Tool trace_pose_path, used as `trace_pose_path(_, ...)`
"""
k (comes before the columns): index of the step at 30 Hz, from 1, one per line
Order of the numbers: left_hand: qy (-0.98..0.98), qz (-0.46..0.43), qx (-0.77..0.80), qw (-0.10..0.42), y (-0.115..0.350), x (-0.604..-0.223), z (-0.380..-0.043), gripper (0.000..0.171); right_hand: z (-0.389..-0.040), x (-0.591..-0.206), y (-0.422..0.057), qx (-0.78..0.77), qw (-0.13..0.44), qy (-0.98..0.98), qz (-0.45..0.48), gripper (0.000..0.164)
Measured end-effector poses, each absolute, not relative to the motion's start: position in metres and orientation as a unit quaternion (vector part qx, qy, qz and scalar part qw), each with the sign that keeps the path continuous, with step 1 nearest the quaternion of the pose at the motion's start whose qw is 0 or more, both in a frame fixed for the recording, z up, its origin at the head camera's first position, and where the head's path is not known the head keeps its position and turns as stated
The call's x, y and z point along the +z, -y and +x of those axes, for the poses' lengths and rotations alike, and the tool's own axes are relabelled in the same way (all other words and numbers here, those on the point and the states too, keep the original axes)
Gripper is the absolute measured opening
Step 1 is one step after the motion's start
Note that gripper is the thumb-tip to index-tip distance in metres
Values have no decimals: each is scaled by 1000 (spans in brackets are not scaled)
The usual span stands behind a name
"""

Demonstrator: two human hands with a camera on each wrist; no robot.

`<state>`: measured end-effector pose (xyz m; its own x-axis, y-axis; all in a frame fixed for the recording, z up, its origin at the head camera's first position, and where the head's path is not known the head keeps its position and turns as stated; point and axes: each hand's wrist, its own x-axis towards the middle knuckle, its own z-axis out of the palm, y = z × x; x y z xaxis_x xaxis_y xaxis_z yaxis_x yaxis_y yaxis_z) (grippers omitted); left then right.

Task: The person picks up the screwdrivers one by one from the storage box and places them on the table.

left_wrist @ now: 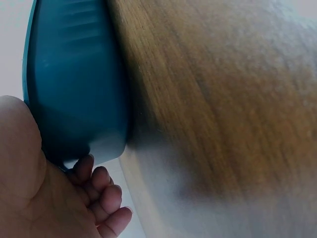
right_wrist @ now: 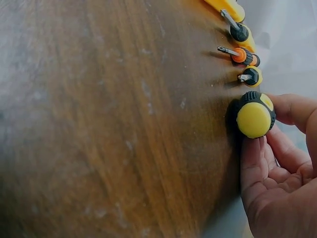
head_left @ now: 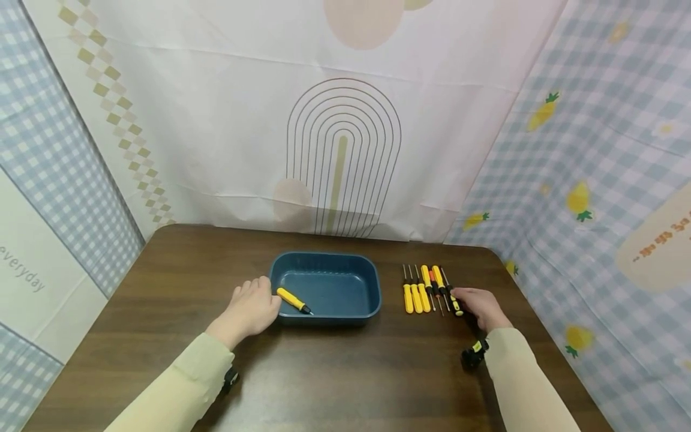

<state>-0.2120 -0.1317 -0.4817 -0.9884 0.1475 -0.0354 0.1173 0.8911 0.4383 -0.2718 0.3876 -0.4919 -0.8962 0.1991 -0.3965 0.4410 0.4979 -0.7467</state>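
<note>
My left hand point(head_left: 249, 307) grips the left end of a dark blue rectangular tray point(head_left: 330, 318). In the left wrist view its fingers point(left_wrist: 110, 197) curl at the corner of the tray's wall. One screwdriver with a yellow handle point(head_left: 290, 298) leans inside, across the tray's front left corner. On the right, my right hand point(head_left: 477, 306) pinches a black-and-yellow screwdriver point(right_wrist: 254, 119) by its handle, thumb on one side and fingertips on the other. That screwdriver is the rightmost of a row, with its handle end towards me and its shaft pointing away.
Several more screwdrivers lie side by side left of the right hand, including yellow-handled ones point(head_left: 417, 298) and an orange-and-black one point(right_wrist: 245, 56). Brown wooden table point(head_left: 345, 372) lies under everything. Patterned cloth point(head_left: 237, 132) hangs behind it and at both sides.
</note>
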Motion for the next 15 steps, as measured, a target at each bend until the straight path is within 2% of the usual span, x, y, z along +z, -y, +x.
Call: trace_pose_path(15,-972,68,221,35,132,-483,-212,31,-270,-496,-385,-484,102,-844,210,70)
